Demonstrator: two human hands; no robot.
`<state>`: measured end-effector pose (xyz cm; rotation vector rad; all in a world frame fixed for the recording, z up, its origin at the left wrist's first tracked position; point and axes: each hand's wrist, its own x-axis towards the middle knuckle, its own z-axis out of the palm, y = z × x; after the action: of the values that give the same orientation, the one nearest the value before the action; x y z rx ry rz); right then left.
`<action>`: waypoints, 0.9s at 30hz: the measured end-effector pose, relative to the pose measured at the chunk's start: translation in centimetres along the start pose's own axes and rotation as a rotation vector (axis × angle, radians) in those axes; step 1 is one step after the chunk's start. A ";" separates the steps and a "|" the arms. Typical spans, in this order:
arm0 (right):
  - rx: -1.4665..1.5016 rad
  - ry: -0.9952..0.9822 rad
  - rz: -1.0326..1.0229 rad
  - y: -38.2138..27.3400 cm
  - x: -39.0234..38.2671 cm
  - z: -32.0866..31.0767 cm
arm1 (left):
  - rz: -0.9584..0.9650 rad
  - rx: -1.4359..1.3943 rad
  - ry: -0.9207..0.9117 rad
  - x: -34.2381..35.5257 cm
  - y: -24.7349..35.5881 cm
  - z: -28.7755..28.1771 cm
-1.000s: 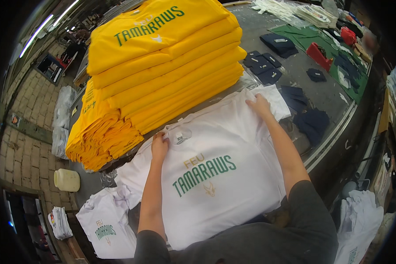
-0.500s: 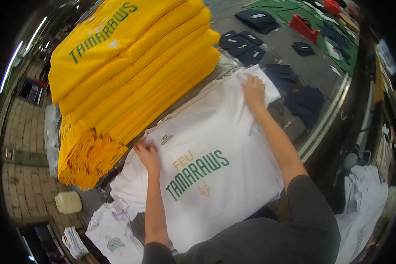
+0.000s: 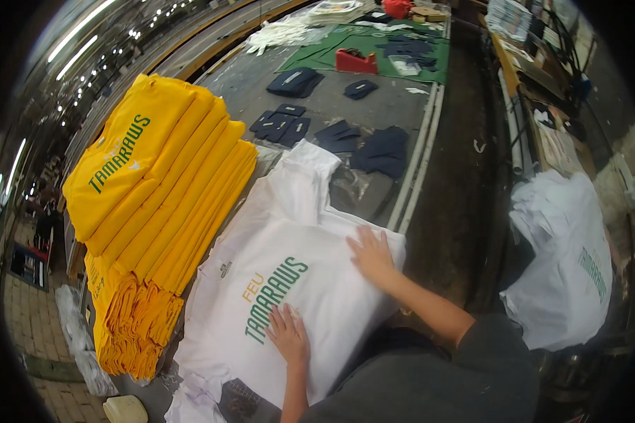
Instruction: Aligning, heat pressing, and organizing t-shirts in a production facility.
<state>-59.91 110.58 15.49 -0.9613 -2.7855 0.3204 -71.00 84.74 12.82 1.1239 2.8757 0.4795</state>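
Note:
A white T-shirt (image 3: 310, 243) with green and yellow print on its chest is spread over the table in front of me, its collar toward the yellow pile. Flat on the lower part of the print rests my left hand (image 3: 288, 334), fingers stretched out. My right hand (image 3: 371, 255) lies with spread fingers on the shirt's right side, near its edge. Neither hand grips anything. One sleeve (image 3: 310, 163) reaches away toward the dark cloth pieces.
A tall stack of folded yellow shirts (image 3: 169, 183) stands at the left. Several dark navy cloth pieces (image 3: 379, 151) lie beyond the shirt, before a red tape dispenser (image 3: 355, 62) on green cloth (image 3: 310, 56). White shirts (image 3: 557, 261) hang at the right; a pale container (image 3: 125, 409) sits lower left.
Both hands have let go of the shirt's collar and sleeve areas and moved down onto its front, now lying flat. The view has swung to the right.

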 end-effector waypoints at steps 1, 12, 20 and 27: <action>0.012 0.086 -0.018 0.6 -0.6 -0.9 | 0.016 0.013 0.005 -0.2 -0.2 0.2; 0.140 0.103 -0.048 0.6 -23.9 -3.6 | 0.020 0.196 -0.060 -3.4 -1.8 2.8; 0.050 0.164 0.366 10.0 -41.5 -7.2 | -0.008 0.070 -0.185 -9.2 0.5 0.9; -0.056 0.533 0.755 21.2 -49.1 -13.3 | 0.192 0.269 0.117 -15.7 7.2 3.8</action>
<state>-6.26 98.15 18.06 -1.7769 -1.8845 0.0546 -54.15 80.39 9.83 1.4671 3.0159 0.1679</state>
